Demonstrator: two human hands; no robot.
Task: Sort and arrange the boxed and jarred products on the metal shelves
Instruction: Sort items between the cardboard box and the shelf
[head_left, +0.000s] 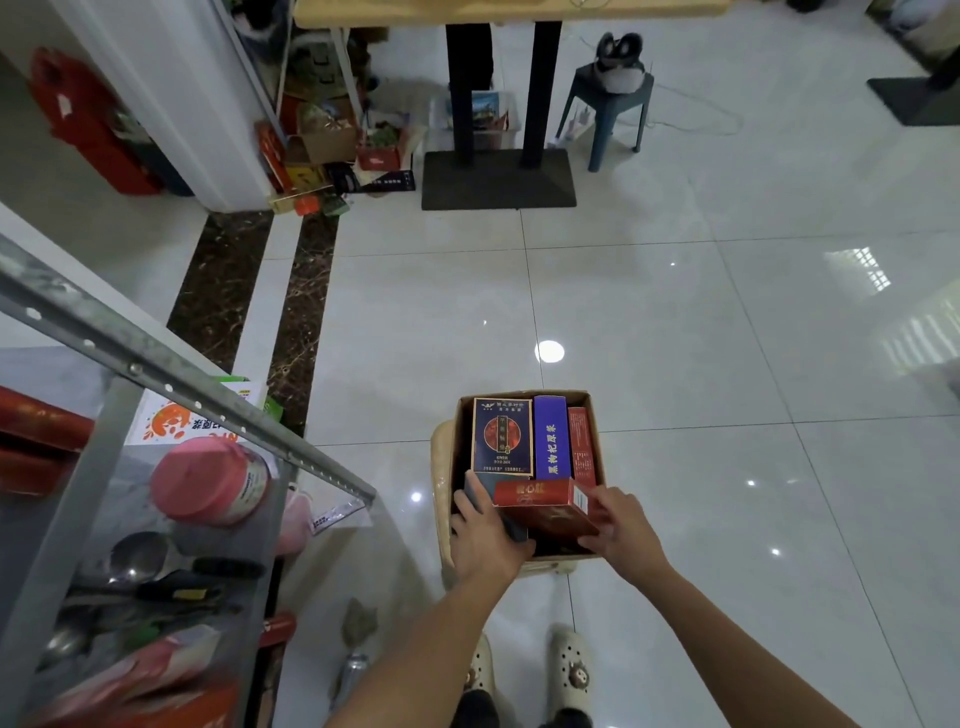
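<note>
Glossy pale floor tiles (675, 312) fill most of the view, and low in the centre a cardboard carton (595, 415) sits on what looks like a cream stool (440, 499). The metal shelves (156, 370) run along the lower left, well apart from the carton, with a pink-lidded jar (208, 480) on them.

In the carton 3 boxes stand upright at the back, among them a dark blue box (501, 436) and a purple box (551, 436). At the front a red box (535, 494) lies tilted.

The red box is wedged among the others, so a hard pull could topple the neighbours or drag the carton off its perch.

Both forearms reach forward and down. My left hand (485, 538) curls round a dark slate box (488, 496) at the carton's left wall, thumb laid up its face. My right hand (621, 525) closes narrowly on the red box's right end.
</note>
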